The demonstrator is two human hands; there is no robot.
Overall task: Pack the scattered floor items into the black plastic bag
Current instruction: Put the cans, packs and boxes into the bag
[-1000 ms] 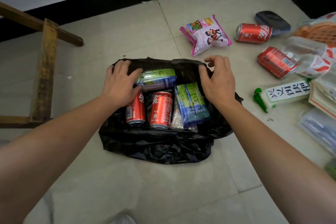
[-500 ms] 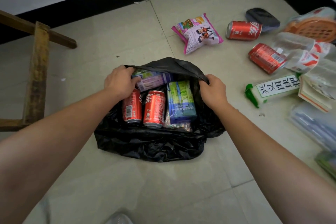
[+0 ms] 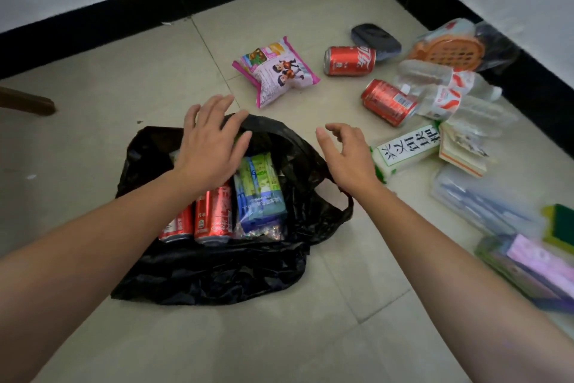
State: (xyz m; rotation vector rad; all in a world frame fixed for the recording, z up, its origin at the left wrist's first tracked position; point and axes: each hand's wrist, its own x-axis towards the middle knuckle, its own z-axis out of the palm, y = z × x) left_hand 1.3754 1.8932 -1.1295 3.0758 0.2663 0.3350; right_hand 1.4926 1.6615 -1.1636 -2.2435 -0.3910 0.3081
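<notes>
My left hand (image 3: 208, 146) lies flat, fingers spread, on the black plastic bag (image 3: 217, 270). My right hand (image 3: 348, 154) hovers beside it, fingers loosely curled, empty.

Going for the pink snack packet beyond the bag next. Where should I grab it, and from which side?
Take the pink snack packet across its puffed middle, coming down from above with the right hand, which is open, empty and free. The packet lies flat on the floor with clear tile all around, so fingers can close over both long edges. Its crimped ends are thin and would probably slip.
</notes>
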